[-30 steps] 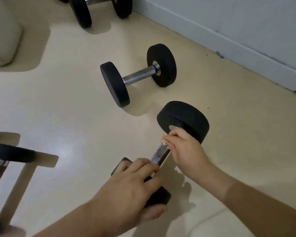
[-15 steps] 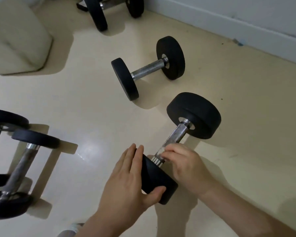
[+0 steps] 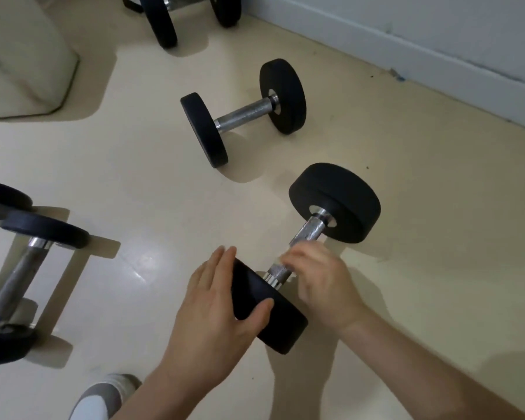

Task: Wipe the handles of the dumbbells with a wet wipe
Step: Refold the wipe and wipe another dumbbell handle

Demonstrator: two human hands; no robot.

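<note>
far left of my view, 2 dumbbells (image 3: 15,268) lie close together on the pale floor (image 3: 152,183), well apart from the one i'm working on. moving right, my left hand (image 3: 215,313) is spread flat against the near black weight (image 3: 267,310) of the dumbbell in front of me, fingers straight, thumb hooked over the rim, bracing rather than gripping. just beside it my right hand (image 3: 322,280) is curled over the knurled steel handle (image 3: 303,237) near the inner collar. it is blurred, and only a sliver of white under the fingers hints at the wet wipe (image 3: 290,278), so i can't tell how firmly it is pinched. the far weight (image 3: 337,201) rests on the floor beyond.

i judge this thing heavy, rigid and keen to roll on its round ends, so the bracing palm matters. the knurling should drag on a soft damp wipe, so wrap it round the bar and slide lengthways. further back another dumbbell (image 3: 243,113) lies near the wall (image 3: 406,31), its bare handle the place to take hold.
</note>
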